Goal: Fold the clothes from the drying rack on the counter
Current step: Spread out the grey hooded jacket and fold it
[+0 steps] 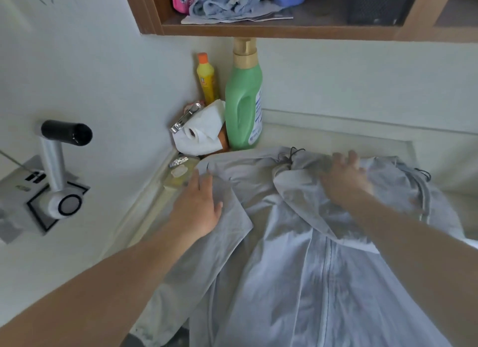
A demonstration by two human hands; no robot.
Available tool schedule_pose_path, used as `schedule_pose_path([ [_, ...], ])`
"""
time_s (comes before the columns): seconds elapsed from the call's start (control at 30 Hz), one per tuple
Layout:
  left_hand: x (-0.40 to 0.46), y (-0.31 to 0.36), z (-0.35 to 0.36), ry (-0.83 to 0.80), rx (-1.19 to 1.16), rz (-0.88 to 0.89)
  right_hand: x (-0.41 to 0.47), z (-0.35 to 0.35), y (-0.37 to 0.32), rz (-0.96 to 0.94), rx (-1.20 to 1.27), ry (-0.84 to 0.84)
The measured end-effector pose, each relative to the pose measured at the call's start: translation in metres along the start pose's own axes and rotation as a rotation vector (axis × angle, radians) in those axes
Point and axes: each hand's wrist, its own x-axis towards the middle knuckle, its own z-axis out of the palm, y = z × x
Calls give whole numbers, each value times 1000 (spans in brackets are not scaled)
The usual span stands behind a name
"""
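1. In the head view, you are working on a pale grey jacket (297,243) that is lying spread on the white counter (323,137), its hem hanging off the near edge toward you.
2. Your left hand (199,207) is lying flat with fingers straight on the jacket's left flap, pressing it down rather than gripping.
3. Your right hand (344,178) is resting on the bunched hood, fingers spread over the folds; whether it is pinching any cloth, I cannot tell.
4. To do this step well, I judge you should be smoothing the hood flat before folding, keeping the zipper line straight.
5. Just beside your left hand, a toilet roll (199,131), a green bottle (243,103) and a yellow bottle (206,77) are crowding the corner; the left flap is lying close to them, so sweeping outward risks knocking them.
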Motion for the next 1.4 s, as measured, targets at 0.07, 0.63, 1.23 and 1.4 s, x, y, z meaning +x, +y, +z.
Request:
schedule_pose_path([
  [0.07,-24,2,4,-107,-14,-46,-29,6,-24,-108,6,24],
  [0.63,-148,-102,26,20,-295,-542,-100,27,-130,-531,-202,2],
  [1.23,-221,-122,65,-10,-1740,-1222,-149,107,-161,-753,-154,-265],
  [1.4,-225,-123,69,-111,-1823,-1191,-148,108,-159,-795,-169,-244],
])
